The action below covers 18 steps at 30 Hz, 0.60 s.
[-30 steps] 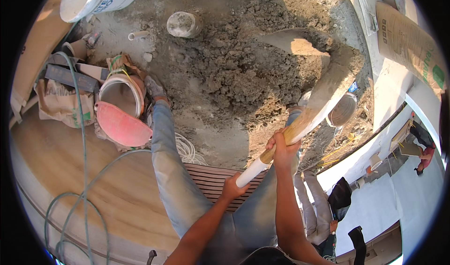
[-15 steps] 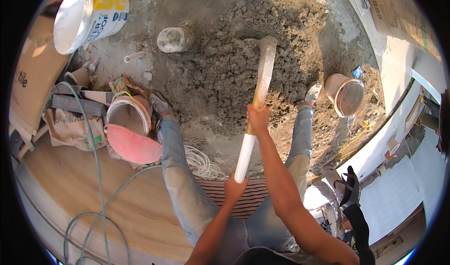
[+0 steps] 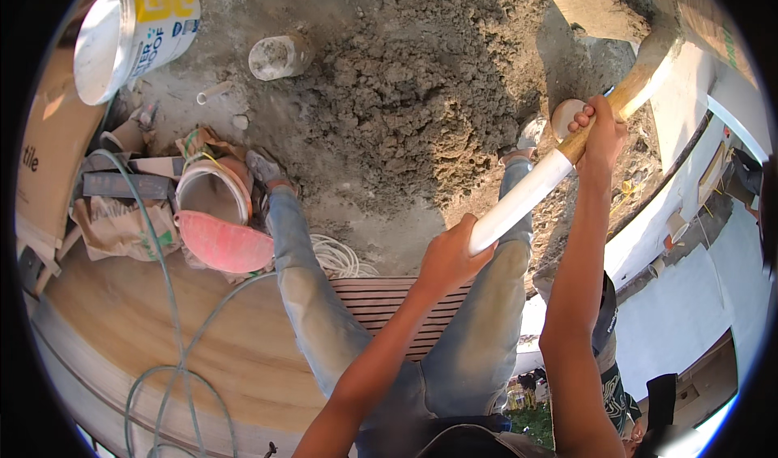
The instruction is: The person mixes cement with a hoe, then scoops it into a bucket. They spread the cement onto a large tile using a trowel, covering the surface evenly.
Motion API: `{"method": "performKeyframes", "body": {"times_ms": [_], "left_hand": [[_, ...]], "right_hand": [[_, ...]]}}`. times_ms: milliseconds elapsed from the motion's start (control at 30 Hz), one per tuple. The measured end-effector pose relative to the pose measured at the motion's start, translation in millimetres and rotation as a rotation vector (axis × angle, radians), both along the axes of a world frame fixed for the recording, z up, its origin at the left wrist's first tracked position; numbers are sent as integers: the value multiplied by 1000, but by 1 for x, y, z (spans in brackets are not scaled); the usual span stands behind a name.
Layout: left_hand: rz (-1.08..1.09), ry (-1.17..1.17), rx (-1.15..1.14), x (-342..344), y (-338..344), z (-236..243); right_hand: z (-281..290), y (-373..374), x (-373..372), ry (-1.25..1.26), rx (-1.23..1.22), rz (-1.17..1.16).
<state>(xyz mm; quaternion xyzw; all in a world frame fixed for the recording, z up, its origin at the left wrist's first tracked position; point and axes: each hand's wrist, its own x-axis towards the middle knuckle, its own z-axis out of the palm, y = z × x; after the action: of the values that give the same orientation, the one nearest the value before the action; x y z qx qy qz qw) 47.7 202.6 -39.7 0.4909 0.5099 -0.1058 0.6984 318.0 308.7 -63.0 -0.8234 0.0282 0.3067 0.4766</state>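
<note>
Both my hands grip a long tool handle (image 3: 535, 184), white at its near end and wooden farther up. My left hand (image 3: 450, 250) is closed around the white end. My right hand (image 3: 598, 126) clasps the wooden part higher up. The handle rises toward the upper right, where its flat blade (image 3: 596, 8) hangs above the ground. A heap of grey wet mortar (image 3: 413, 93) lies on the ground in front of my feet. My legs in dusty jeans stand astride the heap's near edge.
A white bucket (image 3: 134, 40) lies tipped at the upper left, with a small grey tub (image 3: 274, 57) beside it. A pink-lidded pail (image 3: 215, 215), paper sacks and a green hose (image 3: 174, 353) sit on the left. White coiled cord (image 3: 336, 257) and a slatted panel (image 3: 381, 304) lie between my feet.
The tool has swung from the middle of the mortar heap up and to the right. My right hand has risen with the handle, and the blade has lifted off the heap.
</note>
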Motion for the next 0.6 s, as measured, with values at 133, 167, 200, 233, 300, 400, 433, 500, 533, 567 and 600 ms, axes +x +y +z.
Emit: {"method": "performKeyframes", "body": {"times_ms": [133, 167, 200, 233, 300, 400, 433, 500, 533, 567, 600], "left_hand": [[-82, 248, -184, -86, -36, 20], [-144, 358, -214, -107, -48, 37], [-189, 429, -216, -122, -49, 49], [-237, 496, -216, -130, -49, 53], [-249, 499, -232, -113, -26, 69], [-309, 455, -241, -112, 4, 106], [-318, 445, -239, -123, 7, 117], [-293, 366, -224, -171, 10, 142], [-283, 344, -228, -200, 10, 152], [-274, 317, -223, -231, 12, 152], [-311, 340, -169, -262, 14, 142]], "right_hand": [[-118, -73, -108, 353, -304, -53], [-159, -122, -156, 478, -348, -74], [-166, -130, -197, 575, -397, -119], [-167, -142, -220, 659, -394, -213], [-167, -147, -231, 740, -353, -183], [-148, -143, -216, 831, -286, -185], [-130, -134, -226, 803, -274, -196], [-81, -137, -255, 734, -250, -250], [-60, -136, -270, 696, -211, -271], [-40, -129, -287, 681, -213, -312], [-26, -122, -302, 662, -218, -351]]}}
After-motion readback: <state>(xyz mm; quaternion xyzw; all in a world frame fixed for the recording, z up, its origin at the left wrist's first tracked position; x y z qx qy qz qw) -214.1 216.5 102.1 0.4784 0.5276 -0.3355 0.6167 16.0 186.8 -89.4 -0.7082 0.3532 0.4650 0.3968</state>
